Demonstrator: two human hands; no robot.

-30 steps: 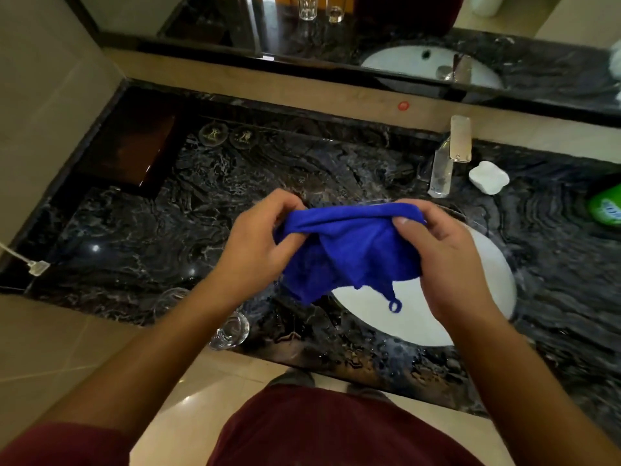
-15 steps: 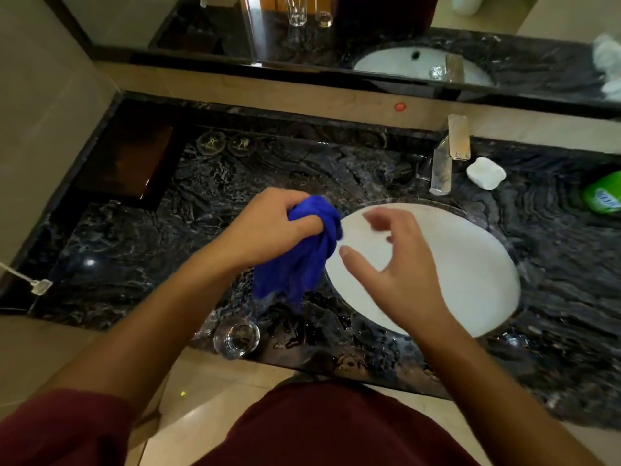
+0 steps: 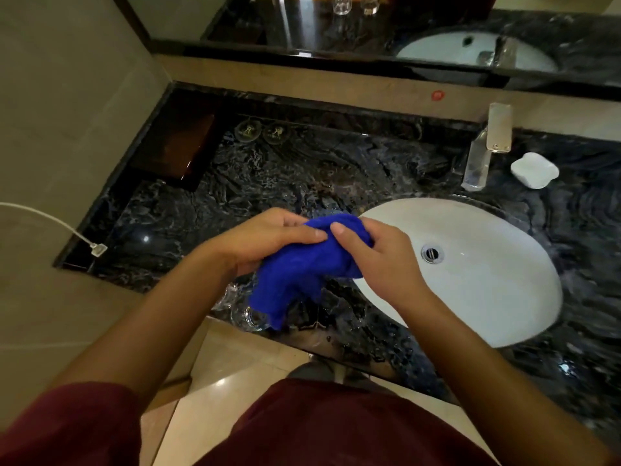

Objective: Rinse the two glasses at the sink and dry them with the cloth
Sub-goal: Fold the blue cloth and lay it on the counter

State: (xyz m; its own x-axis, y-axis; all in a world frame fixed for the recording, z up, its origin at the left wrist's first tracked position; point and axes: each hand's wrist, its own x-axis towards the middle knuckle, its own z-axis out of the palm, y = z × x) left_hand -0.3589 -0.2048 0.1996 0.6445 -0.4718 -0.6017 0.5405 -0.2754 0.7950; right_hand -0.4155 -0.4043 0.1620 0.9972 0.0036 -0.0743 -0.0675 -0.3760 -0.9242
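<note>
2 hands: both on 1 cloth, head view, above the counter's near edge just left of the basin.
Left hand (image 3: 265,237): fingers curled over the top of the cloth (image 3: 302,267), thumb lying along it.
Right hand (image 3: 379,260): thumb and fingers pinching the cloth's right end; thumbs of the 2 hands nearly meet.
Cloth: deep blue, fuzzy pile, bunched into a thick roll between the hands, 1 loose end hanging down toward the counter edge.
Glass (image 3: 247,317): clear, round, on the counter at its near edge, partly hidden behind the hanging cloth end; a 2nd clear shape (image 3: 225,295) just left of it, too blurred to tell.
Counter (image 3: 302,176): black stone, pale swirling veins, glossy, wet-looking.
Basin (image 3: 470,267): white, oval, smooth, round metal drain in the middle.
Faucet (image 3: 487,146): flat, squared chrome, behind the basin.
Soap dish (image 3: 534,169): white, rounded, right of the faucet.
Tray (image 3: 181,149): dark, rectangular, far-left corner.
Coasters (image 3: 262,132): 2 round, patterned, beside the tray.
Cable (image 3: 50,220): white, plug end resting at the counter's left edge.
Mirror (image 3: 369,25): reflects basin and 2 glasses.
</note>
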